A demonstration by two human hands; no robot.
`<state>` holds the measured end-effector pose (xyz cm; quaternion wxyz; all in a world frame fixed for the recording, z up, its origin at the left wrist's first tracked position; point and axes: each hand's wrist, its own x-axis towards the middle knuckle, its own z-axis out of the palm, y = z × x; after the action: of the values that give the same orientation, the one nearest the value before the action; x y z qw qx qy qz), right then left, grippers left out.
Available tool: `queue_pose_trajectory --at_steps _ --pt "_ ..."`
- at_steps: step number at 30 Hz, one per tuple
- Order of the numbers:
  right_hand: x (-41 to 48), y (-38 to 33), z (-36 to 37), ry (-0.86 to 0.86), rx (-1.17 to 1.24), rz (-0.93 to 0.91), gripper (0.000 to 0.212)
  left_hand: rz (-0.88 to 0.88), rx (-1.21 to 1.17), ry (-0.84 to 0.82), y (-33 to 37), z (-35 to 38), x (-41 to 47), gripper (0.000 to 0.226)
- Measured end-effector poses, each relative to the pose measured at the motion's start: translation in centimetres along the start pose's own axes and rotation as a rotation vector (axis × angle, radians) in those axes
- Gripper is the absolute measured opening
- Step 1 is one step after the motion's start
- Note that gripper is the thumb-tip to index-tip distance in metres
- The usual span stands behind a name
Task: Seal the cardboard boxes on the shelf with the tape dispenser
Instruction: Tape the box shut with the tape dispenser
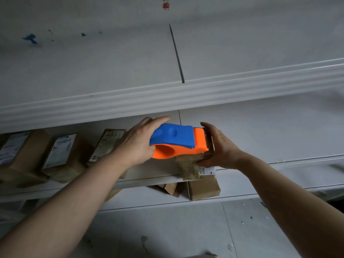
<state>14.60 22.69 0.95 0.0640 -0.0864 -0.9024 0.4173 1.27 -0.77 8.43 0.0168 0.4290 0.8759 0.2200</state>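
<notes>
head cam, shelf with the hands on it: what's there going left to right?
Labelled box at the far left → second labelled box → third labelled box → left hand → tape dispenser → right hand, which holds the box being taped.

Left hand point(136, 144) wrapped around a blue-and-orange tape dispenser point(176, 141), pressed nose-down on a small cardboard box point(195, 163) at the front edge of a white shelf point(149, 178). Right hand point(218, 146) cupping the box's far side. Three labelled boxes point(61, 155) lined up farther left on the same shelf; more boxes point(203, 189) on the level below.
</notes>
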Motion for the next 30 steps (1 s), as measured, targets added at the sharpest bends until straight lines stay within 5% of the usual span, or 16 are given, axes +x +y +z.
queue_pose_trajectory --at_steps 6,16,21,24,30 --pt "-0.7 1.6 -1.5 -0.043 0.015 0.050 0.120 -0.149 0.011 0.063 -7.2 -3.8 -2.3 0.090" --pt "-0.3 0.6 -0.7 -0.064 -0.080 0.073 0.122 -0.132 0.094 -0.019 -6.8 1.3 -2.4 0.085" --pt "-0.6 -1.9 -0.6 -0.119 -0.522 0.056 0.123 -0.132 0.066 -0.025 -6.0 2.8 -1.7 0.083" --pt "-0.8 -4.0 0.9 -0.088 -0.835 -0.159 0.127 -0.127 0.069 -0.038 -5.9 2.7 -1.5 0.082" --pt "-0.7 -4.7 2.1 -0.244 -0.917 -0.125 0.128 -0.142 0.050 -0.042 -5.6 2.8 -1.7 0.079"
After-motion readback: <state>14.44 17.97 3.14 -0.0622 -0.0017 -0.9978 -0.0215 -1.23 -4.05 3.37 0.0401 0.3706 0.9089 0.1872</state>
